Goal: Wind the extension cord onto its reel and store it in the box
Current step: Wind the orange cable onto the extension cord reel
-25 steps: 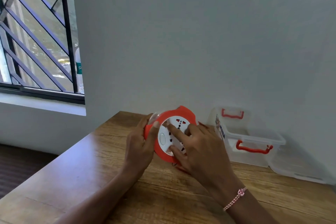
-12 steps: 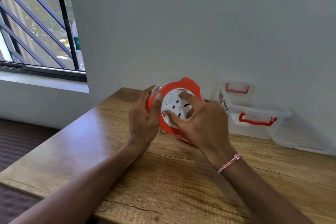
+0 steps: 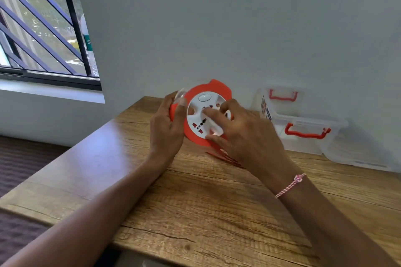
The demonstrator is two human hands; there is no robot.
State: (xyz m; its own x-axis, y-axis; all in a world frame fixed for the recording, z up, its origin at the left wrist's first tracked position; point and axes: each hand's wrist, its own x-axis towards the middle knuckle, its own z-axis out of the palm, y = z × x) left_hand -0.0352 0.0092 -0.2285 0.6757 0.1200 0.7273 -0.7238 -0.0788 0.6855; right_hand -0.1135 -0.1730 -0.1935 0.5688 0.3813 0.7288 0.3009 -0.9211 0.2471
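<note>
Near the far edge of the wooden desk (image 3: 152, 191), an orange reel (image 3: 196, 136) with a white socket face stands tilted up on its rim, held between both hands. The left hand (image 3: 166, 130) is clamped on the reel's left rim, thumb over the front. The right hand (image 3: 243, 136) presses spread fingers (image 3: 211, 111) against the white face. A bit of orange cord (image 3: 225, 156) lies on the desk under the right hand. The clear box (image 3: 303, 128) with red handles sits open at the far right corner against the wall, its lid (image 3: 355, 156) beside it.

Both hands (image 3: 166, 130) on orange reel (image 3: 196, 93)
</note>
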